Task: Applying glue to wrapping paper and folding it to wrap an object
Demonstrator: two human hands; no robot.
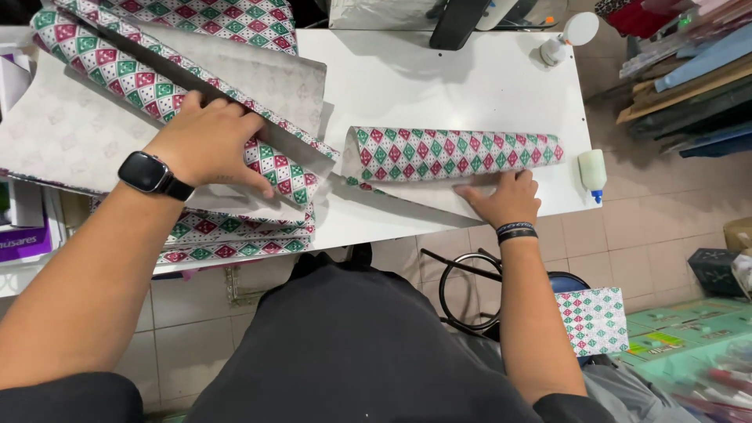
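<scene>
Right hand (501, 200) lies flat, fingers spread, pressing the near edge of the patterned paper cone (454, 153) onto the white desk (439, 78). Cone's long axis runs left-right along the desk's front edge, its narrow end toward the glue bottle (593, 172). Left of the cone, left hand (207, 145) presses palm-down, fingers together, on a diagonal paper roll (157, 86). Beyond the cone: second glue bottle (565, 39).

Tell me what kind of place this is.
Probably a small craft or gift-wrapping workshop: patterned paper sheets piled on a white table, a glue bottle at its edge, board stock stacked on shelves. The right hand presses a paper roll.
</scene>
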